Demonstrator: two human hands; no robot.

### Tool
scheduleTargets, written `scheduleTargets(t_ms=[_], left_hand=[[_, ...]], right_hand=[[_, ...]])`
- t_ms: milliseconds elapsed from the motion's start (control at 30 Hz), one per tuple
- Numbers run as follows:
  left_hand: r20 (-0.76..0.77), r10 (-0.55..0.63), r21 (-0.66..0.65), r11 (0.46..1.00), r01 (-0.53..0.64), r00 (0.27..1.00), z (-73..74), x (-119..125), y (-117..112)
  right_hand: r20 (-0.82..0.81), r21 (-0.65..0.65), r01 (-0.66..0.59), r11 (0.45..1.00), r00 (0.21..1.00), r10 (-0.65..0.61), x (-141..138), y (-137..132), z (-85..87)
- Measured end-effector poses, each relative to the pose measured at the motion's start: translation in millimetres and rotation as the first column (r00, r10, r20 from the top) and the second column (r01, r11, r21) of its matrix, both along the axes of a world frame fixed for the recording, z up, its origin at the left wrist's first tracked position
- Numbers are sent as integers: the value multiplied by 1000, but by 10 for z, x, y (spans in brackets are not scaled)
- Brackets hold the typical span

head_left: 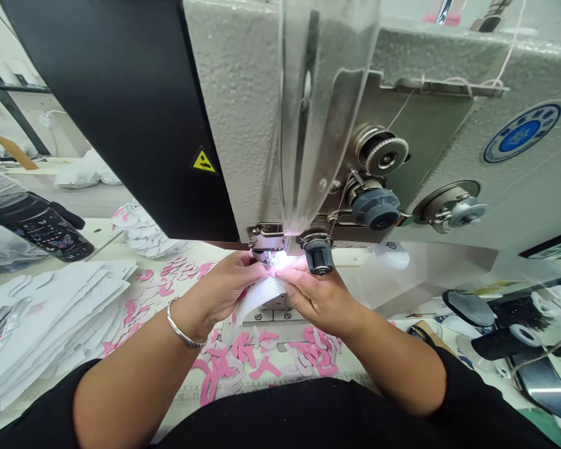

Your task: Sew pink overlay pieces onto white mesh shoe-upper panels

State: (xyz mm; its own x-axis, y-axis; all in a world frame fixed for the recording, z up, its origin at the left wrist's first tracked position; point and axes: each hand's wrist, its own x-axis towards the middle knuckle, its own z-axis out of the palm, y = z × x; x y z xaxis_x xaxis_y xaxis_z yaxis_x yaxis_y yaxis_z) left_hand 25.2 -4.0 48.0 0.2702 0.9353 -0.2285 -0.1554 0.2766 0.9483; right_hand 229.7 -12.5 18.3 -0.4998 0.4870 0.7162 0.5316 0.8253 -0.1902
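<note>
A white mesh fabric piece (259,296) sits under the presser foot (264,247) of an industrial sewing machine (430,118). My left hand (219,292), with a silver bangle (181,325) on its wrist, pinches the mesh from the left. From the right, my right hand (320,300) grips the same piece, its fingertips almost meeting the left fingers beneath the lit needle area. The needle itself is hidden by the foot and the glare. A black knob (318,254) stands just above my right hand.
Pink-and-white cut pieces (229,365) lie scattered on the sewing table (107,246), beside a tall stack of white pieces (42,330). A dark patterned sleeve (37,224) of another person shows at left. Black thread spools (505,340) sit at lower right.
</note>
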Motion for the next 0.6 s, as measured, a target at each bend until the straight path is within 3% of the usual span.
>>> scheduleTargets(t_ms=[167,600], left_hand=[[20,-96,23,995,95,995,-7,-30,35],[71,-83,64,995,78,994,-78,-67,48]], right_hand=[[14,-48,17,999,1000,-16,-11,1,23],[-3,-48,20,999,1000,-20,-30,21,5]])
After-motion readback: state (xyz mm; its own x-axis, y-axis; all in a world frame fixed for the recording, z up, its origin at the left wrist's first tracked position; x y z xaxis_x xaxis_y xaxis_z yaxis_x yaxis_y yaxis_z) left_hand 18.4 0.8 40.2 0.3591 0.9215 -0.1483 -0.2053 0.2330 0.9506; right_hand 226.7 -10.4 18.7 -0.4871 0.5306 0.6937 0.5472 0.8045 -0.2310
